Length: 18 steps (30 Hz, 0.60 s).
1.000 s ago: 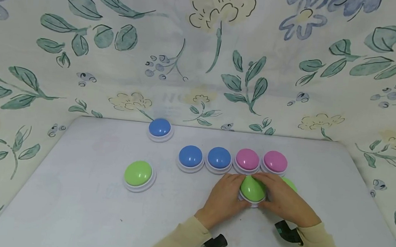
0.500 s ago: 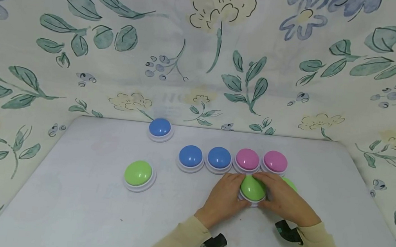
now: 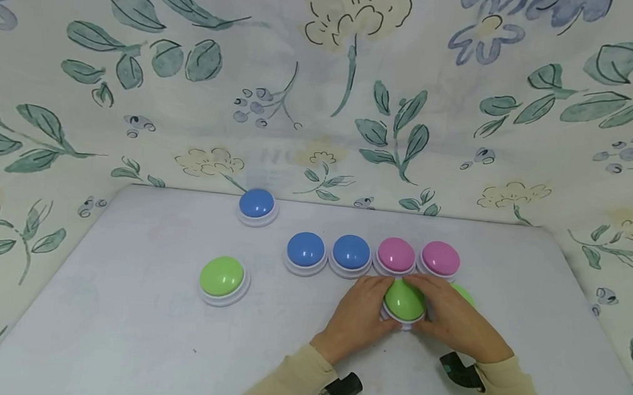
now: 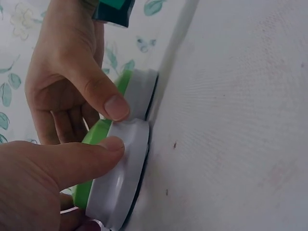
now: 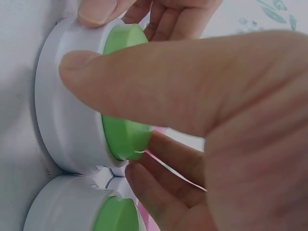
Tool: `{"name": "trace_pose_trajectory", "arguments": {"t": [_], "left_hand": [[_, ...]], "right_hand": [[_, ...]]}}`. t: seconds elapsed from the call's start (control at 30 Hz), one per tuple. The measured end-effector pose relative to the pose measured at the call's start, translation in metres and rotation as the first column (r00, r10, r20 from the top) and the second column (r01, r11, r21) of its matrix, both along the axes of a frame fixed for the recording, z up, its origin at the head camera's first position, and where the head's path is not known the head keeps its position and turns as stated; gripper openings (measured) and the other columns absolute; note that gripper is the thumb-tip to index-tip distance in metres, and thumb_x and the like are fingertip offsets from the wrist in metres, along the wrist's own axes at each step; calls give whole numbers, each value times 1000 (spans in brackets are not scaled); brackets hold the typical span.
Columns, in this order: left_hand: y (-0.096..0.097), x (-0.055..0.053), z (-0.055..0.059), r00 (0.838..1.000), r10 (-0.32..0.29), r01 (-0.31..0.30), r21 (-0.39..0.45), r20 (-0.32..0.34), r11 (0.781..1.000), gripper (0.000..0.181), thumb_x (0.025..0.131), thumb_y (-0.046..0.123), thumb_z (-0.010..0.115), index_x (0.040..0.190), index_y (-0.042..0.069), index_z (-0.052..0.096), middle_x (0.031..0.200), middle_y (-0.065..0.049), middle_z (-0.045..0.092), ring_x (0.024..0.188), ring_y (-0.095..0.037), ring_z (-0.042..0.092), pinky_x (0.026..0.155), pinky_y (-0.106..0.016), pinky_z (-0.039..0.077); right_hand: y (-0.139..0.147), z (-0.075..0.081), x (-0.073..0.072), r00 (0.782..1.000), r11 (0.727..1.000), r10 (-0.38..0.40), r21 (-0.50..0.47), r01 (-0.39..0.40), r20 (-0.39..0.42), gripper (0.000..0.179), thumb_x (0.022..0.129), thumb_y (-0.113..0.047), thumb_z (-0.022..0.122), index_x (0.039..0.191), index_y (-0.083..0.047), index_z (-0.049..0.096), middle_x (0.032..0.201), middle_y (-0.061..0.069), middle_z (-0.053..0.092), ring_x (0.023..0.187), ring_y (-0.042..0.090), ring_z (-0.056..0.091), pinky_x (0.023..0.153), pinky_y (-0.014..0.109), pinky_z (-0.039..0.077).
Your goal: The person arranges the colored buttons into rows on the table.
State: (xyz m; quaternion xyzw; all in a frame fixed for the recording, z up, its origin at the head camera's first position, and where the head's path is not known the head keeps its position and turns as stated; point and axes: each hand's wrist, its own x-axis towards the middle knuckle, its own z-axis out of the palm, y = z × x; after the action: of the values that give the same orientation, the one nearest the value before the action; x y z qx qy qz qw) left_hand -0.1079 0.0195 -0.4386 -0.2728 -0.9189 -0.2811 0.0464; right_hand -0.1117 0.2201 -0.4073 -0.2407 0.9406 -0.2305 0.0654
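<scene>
A green push button with a white round base (image 3: 405, 300) sits on the white table just in front of the pink buttons. My left hand (image 3: 359, 317) grips it from the left, its thumb on the white base (image 4: 117, 166). From the other side my right hand (image 3: 457, 318) holds the same button, thumb pressed to the base wall (image 5: 67, 110) and fingers round the far side. A second green button (image 3: 463, 294) stands right beside it, mostly hidden behind the right hand; in the right wrist view its green dome (image 5: 117, 215) shows close by.
Behind the hands, two blue buttons (image 3: 305, 250) and two pink buttons (image 3: 396, 255) stand in a row. Farther left are another green button (image 3: 221, 276) and a blue button (image 3: 256, 203) near the back edge. Flowered cloth (image 3: 322, 129) rises behind the white table (image 3: 113, 330).
</scene>
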Motion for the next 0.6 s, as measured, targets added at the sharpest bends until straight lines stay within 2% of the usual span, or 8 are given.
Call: {"name": "trace_pose_trajectory", "arguments": {"t": [0.17,0.43,0.6], "left_hand": [[-3,-1,2,1000,1,-1,3,7,1000,77,79,29,86,142,1,51,135,-10,60,127,-22,54,112,-32,41],[-14,0,13,999,31,-31,-8,45,999,74,85,30,82,145,2,49,141,-9,57,134,-24,49,114,-33,39],[-26,1,18,998,55,-54,-29,34,998,76,87,35,80,147,3,47,145,-10,55,135,-24,48,115,-34,39]], "right_hand": [[1,3,2,999,1000,7,-7,-7,-50,78,72,-5,89,140,3,52,139,22,53,130,42,49,106,56,44],[0,5,4,999,999,-26,-42,25,-36,79,73,-5,88,142,-1,51,144,20,50,135,41,45,106,58,44],[-5,6,7,998,997,-50,-66,48,-37,80,74,-8,88,145,-5,51,145,17,50,134,40,45,104,59,45]]}}
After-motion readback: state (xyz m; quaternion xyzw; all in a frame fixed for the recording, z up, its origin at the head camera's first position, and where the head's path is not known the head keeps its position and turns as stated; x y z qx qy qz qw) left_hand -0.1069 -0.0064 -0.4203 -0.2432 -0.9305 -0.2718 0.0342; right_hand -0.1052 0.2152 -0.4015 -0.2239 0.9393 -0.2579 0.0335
